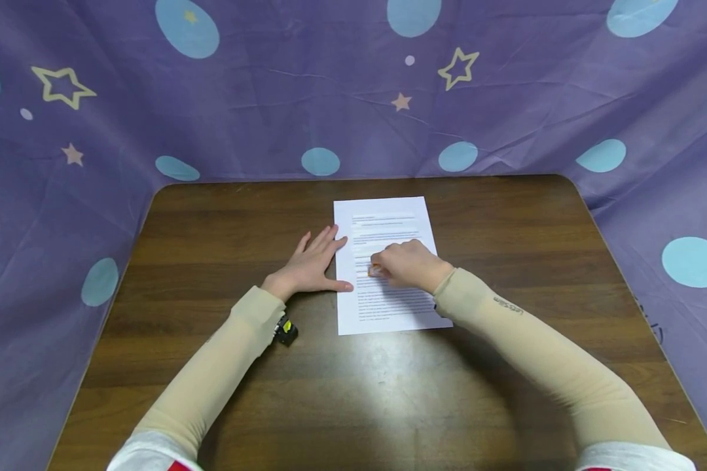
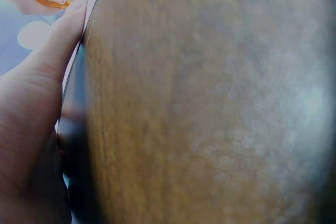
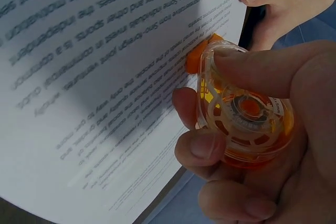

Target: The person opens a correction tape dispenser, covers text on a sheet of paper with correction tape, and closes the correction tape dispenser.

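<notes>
A printed sheet of paper (image 1: 346,314) lies on the wooden table. My left hand (image 1: 313,267) rests with spread fingers at its left edge, thumb and fingertips on the margin. In my right hand (image 1: 411,265) is a clear and orange correction tape (image 3: 249,124), gripped between the thumb and curled fingers. Its orange tip (image 3: 197,59) is at the lines of print in the right wrist view. White bands interrupt the text on the upper part of the page. The left wrist view catches the left thumb (image 2: 55,45) and part of the tape's case.
The brown wooden table (image 1: 212,248) extends around the sheet. A purple curtain (image 1: 259,104) with stars and blue spots hangs behind and at both sides. A small black device (image 1: 285,330) is on the left wrist.
</notes>
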Available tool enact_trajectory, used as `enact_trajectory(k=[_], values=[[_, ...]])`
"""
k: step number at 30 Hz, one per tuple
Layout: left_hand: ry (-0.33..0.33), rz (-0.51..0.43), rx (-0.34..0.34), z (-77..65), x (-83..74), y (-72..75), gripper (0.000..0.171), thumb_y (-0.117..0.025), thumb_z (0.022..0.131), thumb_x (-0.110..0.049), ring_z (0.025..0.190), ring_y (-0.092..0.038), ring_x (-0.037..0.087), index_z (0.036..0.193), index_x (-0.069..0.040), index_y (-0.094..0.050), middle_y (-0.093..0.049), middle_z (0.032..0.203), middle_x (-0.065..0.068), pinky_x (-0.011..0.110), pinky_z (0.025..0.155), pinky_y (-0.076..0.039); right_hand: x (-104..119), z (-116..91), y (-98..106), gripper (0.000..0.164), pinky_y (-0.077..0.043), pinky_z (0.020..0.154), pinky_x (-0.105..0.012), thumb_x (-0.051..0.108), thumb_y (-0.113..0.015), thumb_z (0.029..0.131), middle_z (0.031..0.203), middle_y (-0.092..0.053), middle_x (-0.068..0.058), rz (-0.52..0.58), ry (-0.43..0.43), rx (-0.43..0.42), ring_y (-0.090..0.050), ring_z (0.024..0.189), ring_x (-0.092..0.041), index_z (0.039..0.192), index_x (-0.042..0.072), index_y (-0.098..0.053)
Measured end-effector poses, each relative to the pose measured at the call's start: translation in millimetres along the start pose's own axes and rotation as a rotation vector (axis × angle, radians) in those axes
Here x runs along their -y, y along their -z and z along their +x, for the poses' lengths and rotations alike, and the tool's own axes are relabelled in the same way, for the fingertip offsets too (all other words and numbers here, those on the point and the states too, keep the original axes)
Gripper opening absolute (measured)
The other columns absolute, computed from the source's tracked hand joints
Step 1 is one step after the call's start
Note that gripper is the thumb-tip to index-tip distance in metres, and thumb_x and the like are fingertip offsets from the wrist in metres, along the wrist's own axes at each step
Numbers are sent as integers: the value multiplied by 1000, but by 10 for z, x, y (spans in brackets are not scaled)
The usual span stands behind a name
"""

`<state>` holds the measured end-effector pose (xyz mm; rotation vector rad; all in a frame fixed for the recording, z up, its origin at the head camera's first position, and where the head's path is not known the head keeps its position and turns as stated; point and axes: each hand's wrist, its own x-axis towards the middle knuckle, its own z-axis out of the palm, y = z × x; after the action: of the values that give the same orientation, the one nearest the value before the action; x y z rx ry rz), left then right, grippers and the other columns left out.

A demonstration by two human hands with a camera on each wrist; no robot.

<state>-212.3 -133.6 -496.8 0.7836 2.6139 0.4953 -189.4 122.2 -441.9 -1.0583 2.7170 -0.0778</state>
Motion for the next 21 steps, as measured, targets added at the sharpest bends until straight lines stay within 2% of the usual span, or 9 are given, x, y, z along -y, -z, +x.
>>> enact_trajectory(k=[6,11,21], values=[[6,4,3,38,51,-47,122,-67,81,-81,161,11,22,169,-14,-14,9,175,9,52,125,13,-62,-43,-1,9,-51,56,-41,7,-72,90,76,-65,0,14,-5,-7,-52,64,-15,95,15,-71],[-6,-13,-3,55,73,-49,123,-67,80,-82,161,10,23,169,-14,-15,8,175,9,55,125,13,-113,-84,-5,12,-53,59,-44,8,-74,89,79,-67,-1,18,-9,-7,-55,66,-17,98,16,-72],[16,8,8,74,97,-95,123,-66,80,-83,161,12,19,169,-18,-13,10,175,5,52,125,12,-177,-140,-19,13,-50,58,-42,6,-71,89,77,-66,0,36,-14,-2,-53,65,-17,97,16,-73]])
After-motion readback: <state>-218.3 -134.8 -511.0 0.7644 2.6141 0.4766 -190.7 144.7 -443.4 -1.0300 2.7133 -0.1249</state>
